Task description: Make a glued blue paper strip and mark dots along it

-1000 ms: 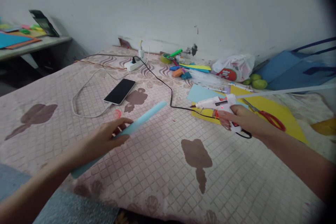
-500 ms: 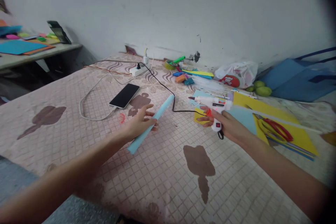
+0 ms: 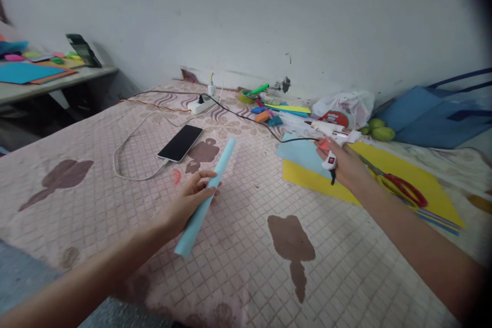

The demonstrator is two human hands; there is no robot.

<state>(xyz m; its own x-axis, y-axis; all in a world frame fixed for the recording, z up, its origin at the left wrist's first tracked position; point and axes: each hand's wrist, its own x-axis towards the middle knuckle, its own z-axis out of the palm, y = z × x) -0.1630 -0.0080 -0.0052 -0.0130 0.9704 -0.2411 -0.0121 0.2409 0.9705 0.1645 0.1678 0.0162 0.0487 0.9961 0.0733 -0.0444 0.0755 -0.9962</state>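
Observation:
My left hand [image 3: 196,197] is closed around a light blue paper roll [image 3: 207,200], held slanting above the checked tablecloth. My right hand [image 3: 344,161] grips a white hot glue gun [image 3: 330,160] by its handle, its dark nozzle pointing left. The gun's black cord [image 3: 269,130] runs back toward a white power strip [image 3: 202,106]. Beneath and beside the gun lie a light blue sheet [image 3: 303,152] and yellow sheets [image 3: 319,184]. Scissors with red and yellow handles [image 3: 407,189] rest on the yellow paper, just right of my right hand.
A phone [image 3: 180,142] with a white charging cable [image 3: 115,156] lies left of centre. Along the wall are clay-like coloured blocks [image 3: 263,116], a plastic bag [image 3: 342,107], green fruits [image 3: 382,133] and a blue bag [image 3: 426,118]. Another table [image 3: 96,74] stands at the far left.
My right hand has carried the glue gun right and away from me, over the paper sheets. My left hand has drawn the paper roll left and closer to me.

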